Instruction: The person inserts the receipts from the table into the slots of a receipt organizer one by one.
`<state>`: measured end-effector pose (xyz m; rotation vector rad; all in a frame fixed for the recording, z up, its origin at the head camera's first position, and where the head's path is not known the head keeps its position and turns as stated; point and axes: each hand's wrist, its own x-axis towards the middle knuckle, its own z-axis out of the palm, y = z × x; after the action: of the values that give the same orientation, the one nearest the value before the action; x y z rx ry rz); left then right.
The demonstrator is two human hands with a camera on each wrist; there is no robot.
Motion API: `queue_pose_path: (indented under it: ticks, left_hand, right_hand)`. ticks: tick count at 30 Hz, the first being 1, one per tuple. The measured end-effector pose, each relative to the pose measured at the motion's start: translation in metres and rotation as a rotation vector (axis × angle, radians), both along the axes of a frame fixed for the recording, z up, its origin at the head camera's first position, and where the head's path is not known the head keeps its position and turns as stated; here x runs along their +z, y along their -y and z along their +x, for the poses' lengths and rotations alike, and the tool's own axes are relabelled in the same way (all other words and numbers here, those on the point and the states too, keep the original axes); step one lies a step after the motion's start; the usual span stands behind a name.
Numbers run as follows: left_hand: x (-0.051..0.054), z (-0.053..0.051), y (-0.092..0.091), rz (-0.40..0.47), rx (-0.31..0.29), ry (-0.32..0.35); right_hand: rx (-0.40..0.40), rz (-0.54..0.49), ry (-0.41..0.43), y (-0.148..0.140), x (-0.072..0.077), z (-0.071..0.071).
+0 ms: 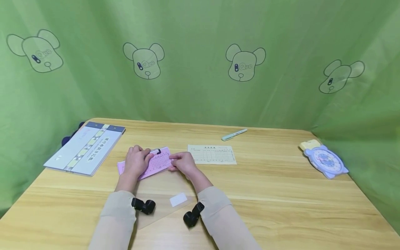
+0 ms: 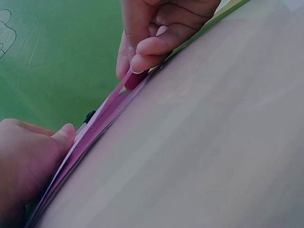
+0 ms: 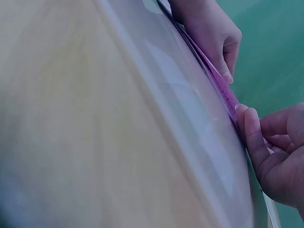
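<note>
A stack of pink printed forms [image 1: 160, 161] lies slanted on the table, with a dark-edged clip [image 1: 155, 151] at its far edge. My left hand [image 1: 136, 160] holds the stack at its left part, the thumb pressing on top beside the clip. At the right end, my right hand [image 1: 185, 162] pinches the edge of the forms between thumb and fingers. In the left wrist view, the top pink sheet [image 2: 102, 111] bends up from those below where the right hand [image 2: 164, 35] grips it. The right wrist view shows both hands along the pink edge [image 3: 221, 88].
A clear plastic sleeve [image 1: 156, 211] with a white label lies under my forearms. A white printed form [image 1: 213, 155] is to the right, a pale green pen [image 1: 234, 134] behind it. A clipped folder [image 1: 93, 146] lies far left, a blue toy clock [image 1: 326, 161] far right.
</note>
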<state>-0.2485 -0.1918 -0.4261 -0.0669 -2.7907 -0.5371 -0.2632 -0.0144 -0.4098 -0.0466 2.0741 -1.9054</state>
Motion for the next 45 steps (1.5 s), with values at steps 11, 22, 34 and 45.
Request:
queue_pose_path:
  ticks: [11, 22, 34, 45]
  left_hand:
    - [-0.001, 0.001, -0.001, 0.011, 0.002, -0.001]
    - [-0.004, 0.003, 0.0, 0.076, 0.019, -0.027]
    - [-0.003, 0.003, 0.0, 0.123, 0.031, -0.029]
    - [-0.003, 0.002, -0.001, 0.143, 0.039, -0.03]
  right_hand:
    - [0.018, -0.007, -0.018, -0.005, 0.0, 0.001]
    - [0.078, 0.074, -0.123, -0.052, 0.017, -0.003]
    - [-0.031, 0.145, -0.253, -0.134, 0.036, -0.02]
    - [-0.13, 0.286, -0.245, -0.19, 0.015, -0.04]
